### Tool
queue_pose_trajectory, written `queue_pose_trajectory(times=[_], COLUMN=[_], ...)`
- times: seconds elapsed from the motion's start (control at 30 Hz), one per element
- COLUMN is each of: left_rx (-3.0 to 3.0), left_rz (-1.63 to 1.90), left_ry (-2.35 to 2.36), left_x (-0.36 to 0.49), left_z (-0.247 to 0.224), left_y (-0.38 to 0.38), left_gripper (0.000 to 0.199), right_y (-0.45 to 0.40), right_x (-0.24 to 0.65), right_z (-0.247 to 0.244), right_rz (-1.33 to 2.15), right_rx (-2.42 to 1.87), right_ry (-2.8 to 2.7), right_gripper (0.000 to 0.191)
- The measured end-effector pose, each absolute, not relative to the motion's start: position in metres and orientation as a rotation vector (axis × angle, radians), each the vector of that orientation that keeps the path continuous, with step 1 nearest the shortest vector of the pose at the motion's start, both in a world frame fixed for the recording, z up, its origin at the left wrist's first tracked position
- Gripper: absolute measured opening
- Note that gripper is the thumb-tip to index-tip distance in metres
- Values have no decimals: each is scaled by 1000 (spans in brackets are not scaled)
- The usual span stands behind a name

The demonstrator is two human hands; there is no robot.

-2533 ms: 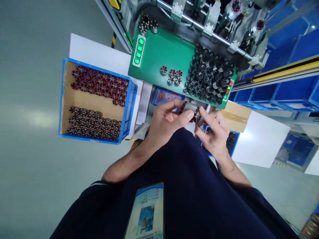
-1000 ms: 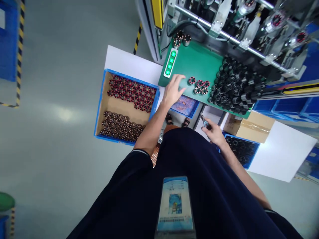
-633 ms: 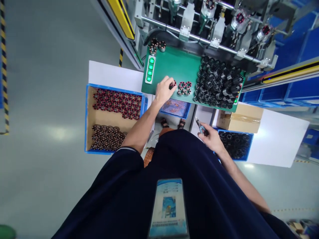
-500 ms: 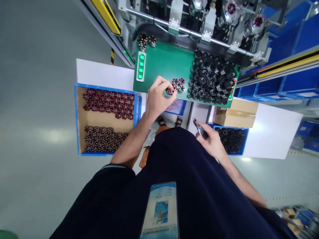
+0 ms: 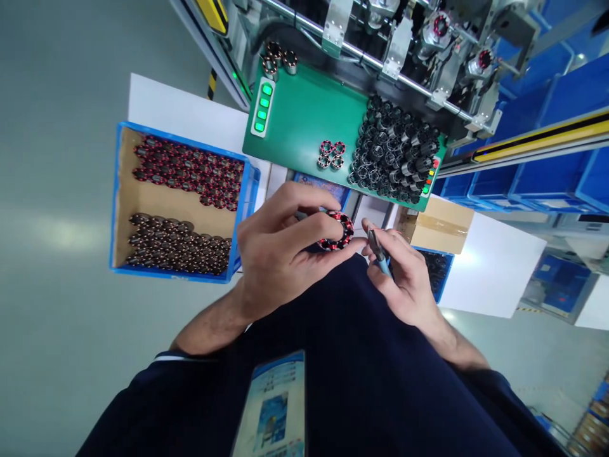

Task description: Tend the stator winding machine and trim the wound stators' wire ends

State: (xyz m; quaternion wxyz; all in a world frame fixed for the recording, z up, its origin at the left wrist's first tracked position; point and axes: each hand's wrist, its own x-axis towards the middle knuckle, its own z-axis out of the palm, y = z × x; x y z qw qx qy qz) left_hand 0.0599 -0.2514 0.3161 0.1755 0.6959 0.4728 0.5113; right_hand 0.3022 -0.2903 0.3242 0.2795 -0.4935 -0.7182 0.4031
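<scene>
Between the fingers of my left hand (image 5: 290, 247) is a ring-shaped motor stator (image 5: 346, 223), red and black around its rim, raised close in front of my body. My right hand (image 5: 402, 273) is closed around a pair of small cutting pliers (image 5: 379, 252) with light-blue handles. The pliers' jaws point up, just right of the stator and apart from it. Several similar stators (image 5: 332, 155) stand in a small group on the green work surface (image 5: 304, 114) beyond my hands.
Many black rings (image 5: 390, 149) crowd the right of the green surface, below a machine with metal arms (image 5: 335, 28). At left stands a blue-rimmed box (image 5: 114, 209) of stators. A cardboard box (image 5: 445, 223) and a blue bin (image 5: 445, 279) are at right.
My left hand has lifted the stator off the green surface and brought it toward me. My right hand has moved the pliers slightly, so both hands are now close together.
</scene>
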Motion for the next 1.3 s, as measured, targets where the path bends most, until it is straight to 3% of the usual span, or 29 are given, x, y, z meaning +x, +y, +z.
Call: queue_pose_trajectory(times=[0.27,0.6,0.73,0.9,1.03,1.3], left_rx=[1957,1898,1833,1521,1002,697], left_rz=[1469,1440,1307,1065,1053,1134], left_ry=[1330,1416,1511,1613,1342,1038], left_x=[67,73,73,63,57,81], left_z=[315,306,265,196,186,252], left_y=[-267,-278,-281,-281,-282,-263], left_gripper=[31,30,26,32,36,56], right_y=[-300,-308,-299,-279,-274,-274], right_x=[306,306,303,299,304,313], right_z=[319,307,267,198,191,261], right_rz=[982,957,1194,1595,1376,532], right_rx=[-1286,-1428,-1543,-1621,-1659,-1416], right_ry=[-1946,-1886,-1757,-1566,-1773,-2083], right_gripper=[73,58,45,53,59,56])
